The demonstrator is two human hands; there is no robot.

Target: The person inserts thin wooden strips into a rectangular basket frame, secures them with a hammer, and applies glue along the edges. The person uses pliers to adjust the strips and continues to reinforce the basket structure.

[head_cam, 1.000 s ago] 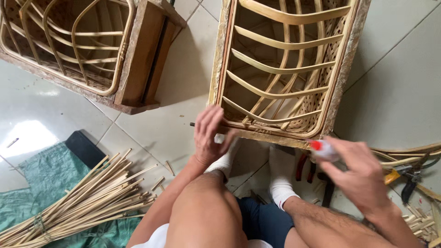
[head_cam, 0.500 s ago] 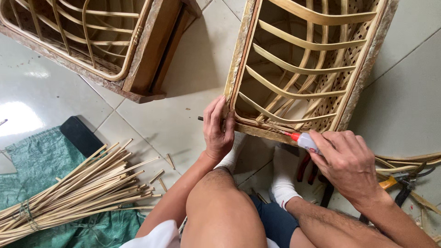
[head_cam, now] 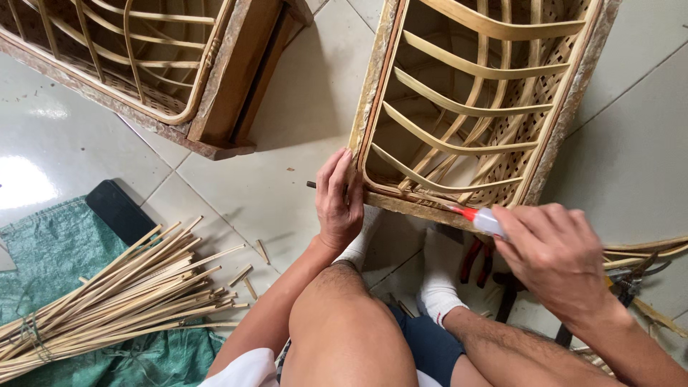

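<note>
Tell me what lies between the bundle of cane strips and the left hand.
In the head view, mostly bare floor tiles separate the bundle of cane strips from the left hand, with a few short loose cane offcuts.
</note>
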